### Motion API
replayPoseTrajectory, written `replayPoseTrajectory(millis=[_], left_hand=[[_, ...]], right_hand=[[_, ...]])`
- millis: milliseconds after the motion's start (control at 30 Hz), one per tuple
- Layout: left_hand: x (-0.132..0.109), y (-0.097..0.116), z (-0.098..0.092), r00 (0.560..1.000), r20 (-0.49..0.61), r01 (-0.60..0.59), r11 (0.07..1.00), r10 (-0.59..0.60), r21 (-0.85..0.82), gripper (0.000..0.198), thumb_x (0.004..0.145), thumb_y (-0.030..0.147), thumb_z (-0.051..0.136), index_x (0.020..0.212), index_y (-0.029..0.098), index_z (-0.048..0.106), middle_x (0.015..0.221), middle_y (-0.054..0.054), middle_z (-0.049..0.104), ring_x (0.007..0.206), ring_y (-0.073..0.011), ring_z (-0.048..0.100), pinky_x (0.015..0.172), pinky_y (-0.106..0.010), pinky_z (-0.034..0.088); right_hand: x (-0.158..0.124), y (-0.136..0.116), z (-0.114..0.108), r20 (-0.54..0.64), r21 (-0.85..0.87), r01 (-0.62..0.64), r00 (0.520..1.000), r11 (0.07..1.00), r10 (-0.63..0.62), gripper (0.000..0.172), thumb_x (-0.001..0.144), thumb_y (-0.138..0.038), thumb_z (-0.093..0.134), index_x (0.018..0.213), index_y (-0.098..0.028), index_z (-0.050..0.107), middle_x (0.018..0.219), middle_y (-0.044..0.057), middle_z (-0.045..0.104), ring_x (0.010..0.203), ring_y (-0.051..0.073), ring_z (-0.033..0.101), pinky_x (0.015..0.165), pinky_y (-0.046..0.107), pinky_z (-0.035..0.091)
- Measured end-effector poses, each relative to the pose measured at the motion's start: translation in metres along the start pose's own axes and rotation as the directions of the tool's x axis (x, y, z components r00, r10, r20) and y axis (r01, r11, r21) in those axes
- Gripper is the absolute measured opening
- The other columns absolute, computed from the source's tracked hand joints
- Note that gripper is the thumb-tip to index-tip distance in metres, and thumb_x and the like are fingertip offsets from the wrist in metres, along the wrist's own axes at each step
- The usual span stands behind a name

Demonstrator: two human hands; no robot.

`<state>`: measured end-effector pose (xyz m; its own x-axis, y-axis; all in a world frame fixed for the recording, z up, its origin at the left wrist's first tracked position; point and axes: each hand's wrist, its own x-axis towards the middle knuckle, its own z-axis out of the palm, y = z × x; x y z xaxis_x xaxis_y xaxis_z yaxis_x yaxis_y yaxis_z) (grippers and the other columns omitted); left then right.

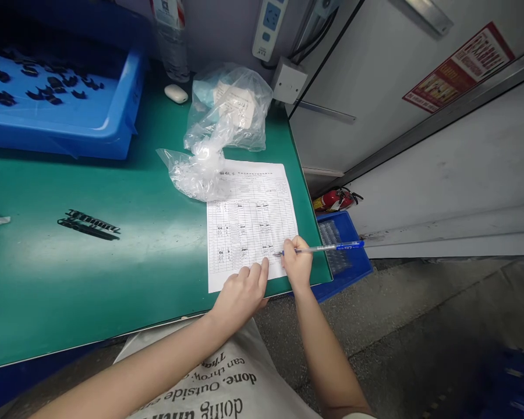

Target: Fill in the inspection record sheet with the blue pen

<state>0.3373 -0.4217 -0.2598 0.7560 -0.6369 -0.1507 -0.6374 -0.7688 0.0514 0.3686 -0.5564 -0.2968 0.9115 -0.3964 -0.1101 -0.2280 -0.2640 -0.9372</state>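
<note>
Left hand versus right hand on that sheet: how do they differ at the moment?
The right hand holds a blue-tipped pen with its point at the printed form, while the left hand holds nothing. The left hand lies palm-down with its fingers spread on the form, while the right hand is curled around the pen. The left hand sits nearer the form's bottom edge than the right hand. Both are bare and on the form.

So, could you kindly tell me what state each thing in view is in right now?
Right hand: holding the blue pen
Blue pen: uncapped, tip at the form
Left hand: resting on the form
Printed form: flat, partly handwritten
Plastic bag: crumpled, papers inside
Blue tray: holding black parts
</note>
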Motion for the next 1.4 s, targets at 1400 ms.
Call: replayPoseTrajectory(millis=[1400], left_hand=[[-0.0008,-0.0005,0.0032,1.000,-0.013,-0.005,1.000,0.006,0.008,0.074,0.064,0.040,0.070,0.121,0.002,0.044,0.073,-0.004,0.051,0.062,-0.0159,0.052,0.044,-0.025,0.045]], right_hand=[[0.0014,-0.0008,0.0037,0.014,-0.099,-0.005,1.000,0.995,0.007,0.032,0.076,-0.033,0.042,0.050,-0.022,0.028,0.043,-0.005,0.035,0.043,0.010,0.034,0.045,0.024,0.030]])
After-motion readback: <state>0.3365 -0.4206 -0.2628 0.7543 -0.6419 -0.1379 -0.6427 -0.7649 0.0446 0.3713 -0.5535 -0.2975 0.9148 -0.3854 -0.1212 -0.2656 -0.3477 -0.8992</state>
